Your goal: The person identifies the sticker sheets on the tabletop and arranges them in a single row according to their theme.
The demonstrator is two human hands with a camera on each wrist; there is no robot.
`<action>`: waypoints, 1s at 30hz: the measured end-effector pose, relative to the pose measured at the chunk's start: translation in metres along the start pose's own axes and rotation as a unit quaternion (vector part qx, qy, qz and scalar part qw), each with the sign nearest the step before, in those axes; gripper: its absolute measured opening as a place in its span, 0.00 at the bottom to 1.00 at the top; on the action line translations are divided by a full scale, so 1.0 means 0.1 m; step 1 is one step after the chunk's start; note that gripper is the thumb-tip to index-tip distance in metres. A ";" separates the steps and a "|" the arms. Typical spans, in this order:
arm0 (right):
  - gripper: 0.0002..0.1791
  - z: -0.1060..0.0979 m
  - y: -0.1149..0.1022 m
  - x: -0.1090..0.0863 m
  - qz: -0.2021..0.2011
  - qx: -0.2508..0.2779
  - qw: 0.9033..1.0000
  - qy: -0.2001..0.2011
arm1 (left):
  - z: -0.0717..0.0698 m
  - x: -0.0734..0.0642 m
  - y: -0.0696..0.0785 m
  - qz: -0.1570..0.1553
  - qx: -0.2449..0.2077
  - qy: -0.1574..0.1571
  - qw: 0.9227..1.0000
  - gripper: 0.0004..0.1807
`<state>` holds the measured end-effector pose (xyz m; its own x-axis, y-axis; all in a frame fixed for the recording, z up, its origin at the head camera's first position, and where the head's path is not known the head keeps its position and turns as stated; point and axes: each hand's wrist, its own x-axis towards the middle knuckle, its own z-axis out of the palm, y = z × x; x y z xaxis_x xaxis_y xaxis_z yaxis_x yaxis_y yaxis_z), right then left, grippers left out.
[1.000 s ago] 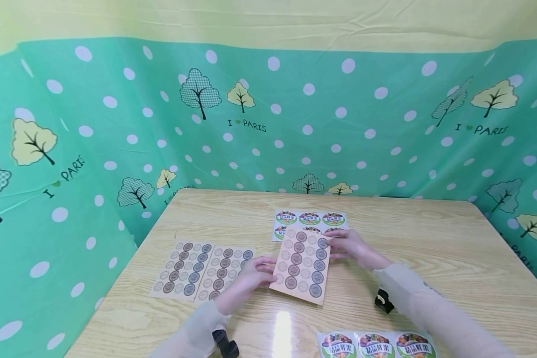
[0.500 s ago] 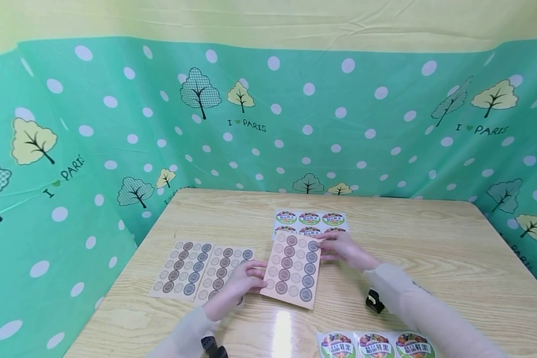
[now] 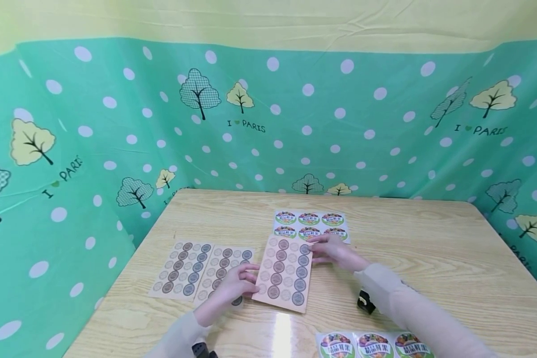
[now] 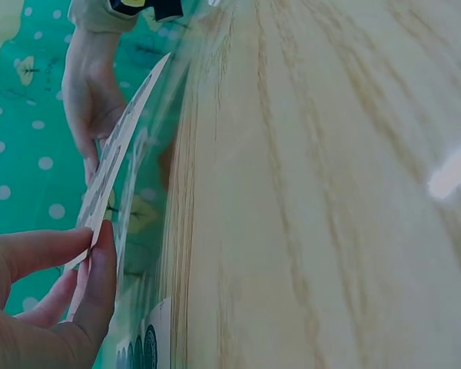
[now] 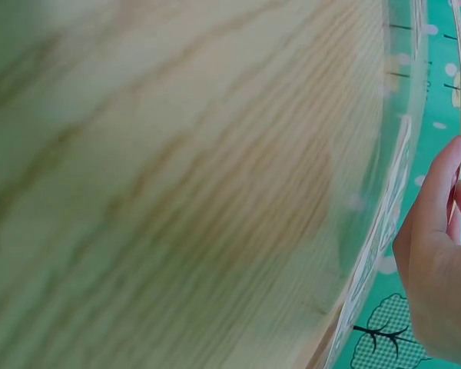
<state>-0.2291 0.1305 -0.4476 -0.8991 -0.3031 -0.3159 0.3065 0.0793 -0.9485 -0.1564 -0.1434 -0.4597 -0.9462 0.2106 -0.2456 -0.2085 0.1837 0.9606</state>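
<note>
A tan sticker sheet (image 3: 283,271) printed with rows of round brown and grey labels is held between both hands, its near edge tipped slightly above the table. My left hand (image 3: 235,284) pinches its left edge low down; the left wrist view shows thumb and fingers on the sheet (image 4: 115,165) from either side. At the upper right edge my right hand (image 3: 335,251) pinches it too, and the right wrist view shows that hand (image 5: 438,254) with the sheet seen edge-on. Two similar sheets lie flat to the left, the outer sheet (image 3: 179,271) and the inner sheet (image 3: 215,273), partly covered by my left hand.
Behind the held sheet lies a white sheet of colourful oval fruit stickers (image 3: 311,219), its lower part overlapped. Another fruit sticker sheet (image 3: 376,345) is at the near edge, cut off by the frame. A green dotted curtain (image 3: 268,124) hangs behind the wooden table (image 3: 429,248).
Both hands have carried the tan sheet left and slightly toward the near side, closer to the two flat sheets. More of the fruit stickers behind shows now.
</note>
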 end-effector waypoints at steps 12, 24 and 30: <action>0.19 0.13 0.00 0.05 0.017 -0.003 1.000 0.013 | -0.04 -0.09 -0.03 0.009 0.043 0.016 0.999 0.32; 0.16 0.25 0.00 0.12 0.011 -0.049 0.998 0.029 | -0.07 -0.13 -0.02 0.019 0.082 0.011 0.996 0.32; 0.15 0.28 0.00 0.15 0.013 -0.069 0.997 0.036 | -0.08 -0.13 -0.02 0.019 0.106 0.016 0.994 0.33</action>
<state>-0.2341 0.0992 -0.4523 -0.9134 -0.2306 -0.3356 0.2879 0.2169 -0.9328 -0.1453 -0.1538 -0.4572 -0.9604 0.1920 -0.2018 -0.1184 0.3742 0.9198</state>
